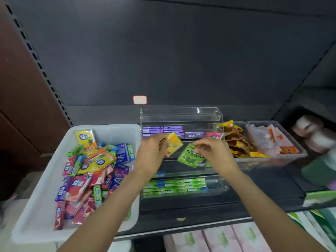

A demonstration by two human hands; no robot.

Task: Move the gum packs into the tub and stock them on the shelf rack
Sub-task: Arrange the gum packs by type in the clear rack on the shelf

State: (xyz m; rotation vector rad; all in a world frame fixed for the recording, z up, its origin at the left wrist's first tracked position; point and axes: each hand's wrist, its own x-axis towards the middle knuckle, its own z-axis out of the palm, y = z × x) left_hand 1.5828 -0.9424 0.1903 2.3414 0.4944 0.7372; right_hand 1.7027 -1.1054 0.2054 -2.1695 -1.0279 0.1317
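Tub [45, 188] — mixed gum packs [87, 171]

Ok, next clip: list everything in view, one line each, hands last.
tub: one, white, on the left, full of mixed gum packs
rack: one, clear, tiered, centre of the shelf
purple packs: several, upper tier
green packs: rows, bottom tier
snack bin: one, clear, right of the rack, orange and yellow pouches
label: one, white with red edge, back panel
yellow pack: one, in the left hand
green pack: one, in the right hand
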